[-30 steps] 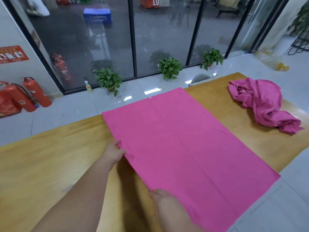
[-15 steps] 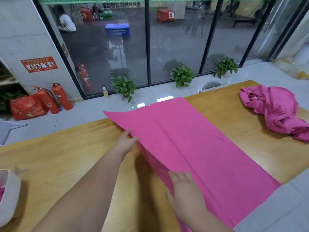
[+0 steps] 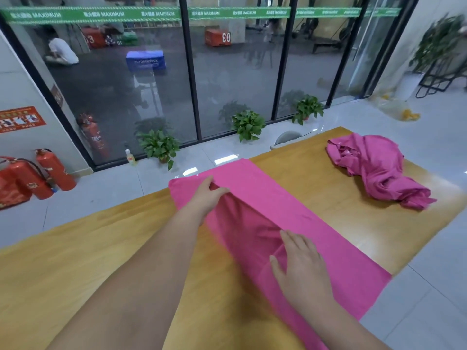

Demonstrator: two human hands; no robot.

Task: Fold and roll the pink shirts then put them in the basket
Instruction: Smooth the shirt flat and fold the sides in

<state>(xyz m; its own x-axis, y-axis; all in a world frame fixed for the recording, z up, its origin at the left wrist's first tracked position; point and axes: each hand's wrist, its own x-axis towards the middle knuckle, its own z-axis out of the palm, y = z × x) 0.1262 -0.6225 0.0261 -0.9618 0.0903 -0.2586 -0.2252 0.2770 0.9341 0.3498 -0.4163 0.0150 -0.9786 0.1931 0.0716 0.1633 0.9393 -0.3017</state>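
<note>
A long yellow wooden table (image 3: 75,248) carries a flat bright-pink cloth shirt (image 3: 316,223) across its middle, overhanging the near edge. A crumpled pink shirt (image 3: 374,168) lies at the table's right end. Lengthwise folding seems in hand: toward the table's far edge the left hand (image 3: 206,195) pinches a lifted side flap. Nearer, the right hand (image 3: 300,271) presses flat, fingers straight. Next, probably: lay the flap over evenly and smooth it. No basket shows.

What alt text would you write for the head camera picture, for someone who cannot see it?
Two hands fold a pink shirt spread on a wooden table: the left hand grips the folded-over edge while the right hand presses flat on the cloth. A second, crumpled pink shirt lies apart at the table's far right.
</note>
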